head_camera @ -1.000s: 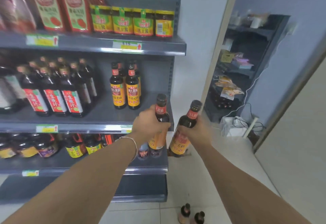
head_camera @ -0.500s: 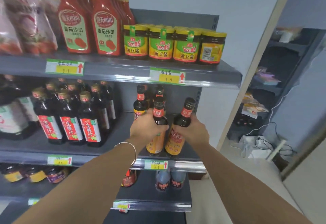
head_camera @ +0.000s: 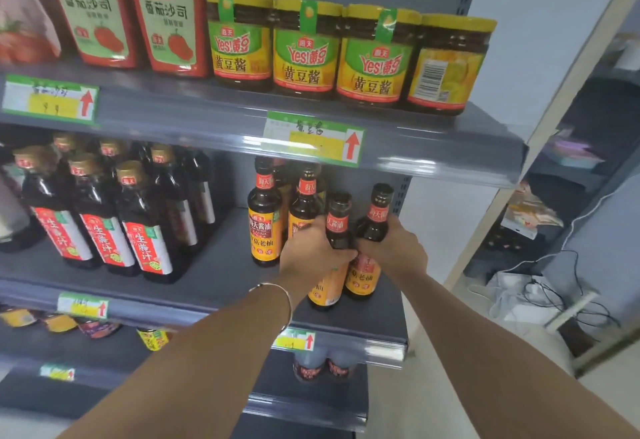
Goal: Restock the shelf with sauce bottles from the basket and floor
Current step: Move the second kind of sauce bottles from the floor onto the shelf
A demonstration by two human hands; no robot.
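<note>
- The left hand (head_camera: 313,253) wraps its grip around the shoulder of a dark glass sauce bottle with a red neck band and orange label (head_camera: 331,258); the fingers close on the glass just under the neck.
- The right hand (head_camera: 394,251) holds a second dark glass sauce bottle with the same red band and orange label (head_camera: 367,248), the grip shut on its shoulder from the right side.
- The two held bottles stand side by side, touching or nearly so, over the right end of the grey metal middle shelf (head_camera: 214,286) — whether their bases rest on it cannot be told.
- A thin silver bracelet (head_camera: 277,295) circles the left wrist.
- Just behind and to the left, matching orange-labelled sauce bottles (head_camera: 265,224) stand upright on the same shelf.
- Further left on this shelf is a group of taller dark bottles with red-and-white labels (head_camera: 104,217).
- The shelf above carries yellow-lidded jars with green and yellow labels (head_camera: 306,49) and, to their left, red squeeze pouches of tomato sauce (head_camera: 166,23).
- Green and yellow price tags with red arrows (head_camera: 313,139) sit on the shelf edges.
</note>
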